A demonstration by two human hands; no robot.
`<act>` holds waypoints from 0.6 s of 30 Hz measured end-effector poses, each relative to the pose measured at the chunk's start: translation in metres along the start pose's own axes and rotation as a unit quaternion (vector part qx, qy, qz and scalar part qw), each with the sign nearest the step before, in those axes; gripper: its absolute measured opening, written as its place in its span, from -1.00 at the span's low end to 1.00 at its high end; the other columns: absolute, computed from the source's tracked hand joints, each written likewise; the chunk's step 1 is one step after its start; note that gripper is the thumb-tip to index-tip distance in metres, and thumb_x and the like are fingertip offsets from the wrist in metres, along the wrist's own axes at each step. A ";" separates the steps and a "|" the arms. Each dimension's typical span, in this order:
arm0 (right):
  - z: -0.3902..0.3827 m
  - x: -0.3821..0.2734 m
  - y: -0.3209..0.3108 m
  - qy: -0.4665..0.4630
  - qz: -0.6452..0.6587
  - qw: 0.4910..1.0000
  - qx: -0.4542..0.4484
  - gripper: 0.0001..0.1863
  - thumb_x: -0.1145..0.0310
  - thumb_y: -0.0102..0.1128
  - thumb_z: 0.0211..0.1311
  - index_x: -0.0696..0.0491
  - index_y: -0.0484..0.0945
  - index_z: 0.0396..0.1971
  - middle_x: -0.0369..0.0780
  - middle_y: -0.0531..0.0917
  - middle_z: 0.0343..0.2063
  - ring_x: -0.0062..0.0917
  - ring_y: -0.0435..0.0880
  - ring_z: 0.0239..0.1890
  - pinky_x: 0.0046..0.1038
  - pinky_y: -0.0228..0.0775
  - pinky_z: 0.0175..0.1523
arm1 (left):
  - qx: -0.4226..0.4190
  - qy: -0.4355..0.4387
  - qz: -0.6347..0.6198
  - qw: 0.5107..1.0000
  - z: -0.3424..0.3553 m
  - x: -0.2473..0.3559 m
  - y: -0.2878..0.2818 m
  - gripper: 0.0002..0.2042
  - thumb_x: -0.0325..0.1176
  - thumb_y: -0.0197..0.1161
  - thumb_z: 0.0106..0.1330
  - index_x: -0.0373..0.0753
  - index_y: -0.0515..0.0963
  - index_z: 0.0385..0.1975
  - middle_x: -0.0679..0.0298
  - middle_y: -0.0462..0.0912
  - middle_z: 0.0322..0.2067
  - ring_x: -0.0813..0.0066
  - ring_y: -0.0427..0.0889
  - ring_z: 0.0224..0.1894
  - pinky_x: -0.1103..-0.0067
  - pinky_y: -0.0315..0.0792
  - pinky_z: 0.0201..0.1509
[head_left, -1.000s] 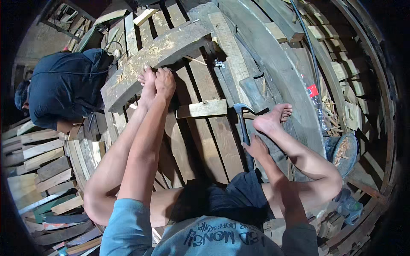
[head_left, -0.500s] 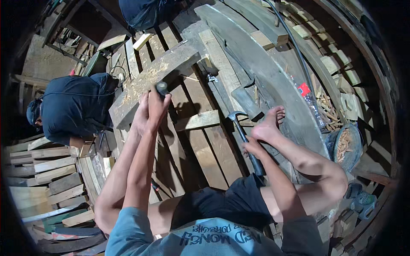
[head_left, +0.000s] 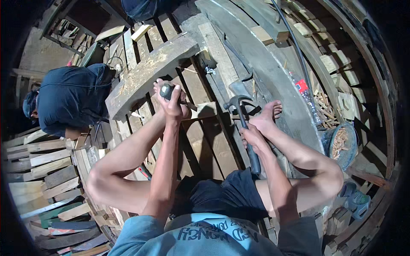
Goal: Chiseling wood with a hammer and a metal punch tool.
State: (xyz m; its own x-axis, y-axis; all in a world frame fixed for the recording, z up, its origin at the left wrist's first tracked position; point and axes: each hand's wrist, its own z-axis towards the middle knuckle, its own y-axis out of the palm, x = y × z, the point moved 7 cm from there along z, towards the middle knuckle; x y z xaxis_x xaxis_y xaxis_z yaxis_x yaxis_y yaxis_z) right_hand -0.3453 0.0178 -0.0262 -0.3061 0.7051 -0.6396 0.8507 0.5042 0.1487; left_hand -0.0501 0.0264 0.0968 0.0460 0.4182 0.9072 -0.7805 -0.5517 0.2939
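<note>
My left hand (head_left: 171, 106) is closed round an upright dark tool with a round metal-capped top (head_left: 166, 91), probably a chisel, beside my left foot; its lower end is partly hidden. Under it is a short wood block (head_left: 200, 109) lying across dark-gapped planks (head_left: 192, 143). My right hand (head_left: 252, 137) grips the black handle of a claw hammer (head_left: 235, 101), held low beside my right foot (head_left: 265, 119). A thick beam (head_left: 132, 87) strewn with shavings lies just beyond my left foot.
A person in dark clothing (head_left: 70, 96) crouches at the left, another (head_left: 141, 8) at the top. Stacked offcuts (head_left: 57, 179) fill the lower left. On the right are a long grey plank (head_left: 294, 119), a hose (head_left: 294, 42), a basin of wood bits (head_left: 341, 145) and stacked wood (head_left: 329, 64).
My left hand has risen from my foot to hold the dark tool, swinging slightly right with my left foot. My right hand has closed on the hammer handle and shifted it slightly.
</note>
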 end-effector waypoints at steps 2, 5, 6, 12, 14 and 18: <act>-0.013 -0.015 -0.003 -0.018 0.025 0.999 0.022 -0.90 0.43 -0.08 0.20 0.07 0.30 -0.29 -0.35 0.32 -0.70 -0.67 0.27 -0.77 -0.57 0.13 -0.69 | 0.067 -0.051 0.050 0.995 0.001 -0.020 -0.004 -0.77 -0.44 0.30 0.09 -0.23 0.34 -0.39 0.35 0.36 -0.54 0.63 0.34 -0.57 0.70 0.27 -0.47; -0.022 -0.031 0.000 -0.037 0.040 0.999 0.003 -0.89 0.42 -0.09 0.23 0.06 0.29 -0.26 -0.37 0.33 -0.69 -0.69 0.29 -0.77 -0.59 0.14 -0.69 | 0.005 -0.094 0.188 0.978 0.001 -0.036 -0.006 -0.79 -0.48 0.21 0.21 -0.20 0.27 -0.31 0.32 0.36 -0.60 0.53 0.35 -0.68 0.58 0.29 -0.61; -0.028 -0.039 -0.002 -0.056 0.052 0.997 0.010 -0.89 0.42 -0.08 0.23 0.06 0.29 -0.26 -0.37 0.32 -0.69 -0.69 0.29 -0.77 -0.60 0.14 -0.69 | 0.021 -0.174 0.156 0.972 -0.006 -0.024 0.016 -0.78 -0.46 0.22 0.21 -0.22 0.29 -0.28 0.29 0.40 -0.56 0.48 0.43 -0.59 0.55 0.37 -0.50; -0.048 -0.065 0.009 -0.095 0.083 0.992 0.017 -0.93 0.48 -0.01 0.20 0.05 0.30 -0.37 -0.38 0.36 -0.70 -0.71 0.34 -0.76 -0.62 0.18 -0.69 | 0.082 -0.082 0.093 0.989 -0.012 -0.011 0.027 -0.77 -0.52 0.27 0.18 -0.20 0.28 -0.46 0.44 0.33 -0.70 0.72 0.28 -0.76 0.72 0.16 -0.73; -0.057 -0.073 0.014 -0.098 0.047 0.994 0.013 -0.91 0.50 -0.01 0.19 0.03 0.30 -0.34 -0.38 0.36 -0.69 -0.72 0.32 -0.76 -0.63 0.16 -0.68 | 0.091 -0.091 0.115 0.985 -0.018 -0.010 0.026 -0.80 -0.50 0.27 0.17 -0.23 0.31 -0.47 0.45 0.35 -0.68 0.74 0.32 -0.71 0.73 0.19 -0.69; -0.085 -0.091 0.025 -0.119 0.051 0.992 0.011 -0.92 0.49 -0.06 0.20 -0.02 0.29 -0.36 -0.39 0.29 -0.70 -0.73 0.23 -0.80 -0.64 0.08 -0.71 | 0.104 -0.016 0.170 0.980 -0.029 -0.040 0.007 -0.82 -0.45 0.27 0.15 -0.26 0.37 -0.53 0.46 0.35 -0.64 0.76 0.28 -0.63 0.72 0.21 -0.57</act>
State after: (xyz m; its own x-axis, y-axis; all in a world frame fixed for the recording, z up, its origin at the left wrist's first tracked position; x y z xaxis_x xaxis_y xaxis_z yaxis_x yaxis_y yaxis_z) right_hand -0.3327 0.0082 0.0994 -0.1119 0.6131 -0.7821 0.8822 0.4236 0.2058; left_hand -0.0753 0.0264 0.0544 -0.1723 0.1645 0.9712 -0.6100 -0.7920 0.0260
